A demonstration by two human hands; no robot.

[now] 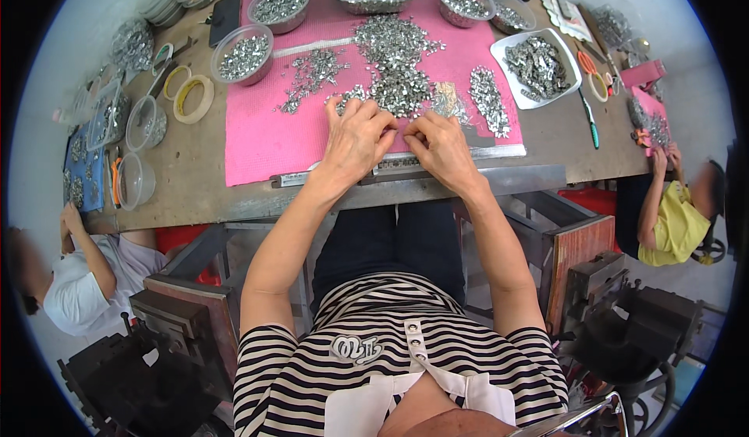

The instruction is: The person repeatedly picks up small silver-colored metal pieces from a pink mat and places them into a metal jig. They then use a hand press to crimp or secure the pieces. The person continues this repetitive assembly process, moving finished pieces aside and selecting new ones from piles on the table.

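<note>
While left hand (360, 136) and right hand (439, 145) pinch narrow, can't tell on what, the metal rail (397, 165) sits right at their 6 o'clock, running roughly 9-to-3.

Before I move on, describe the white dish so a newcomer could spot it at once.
Find the pink mat on the table. By its right edge, beyond the right hand, sits the white dish heaped with metal pieces. Unlike the clear tubs nearby, it is opaque and squarish.
</note>
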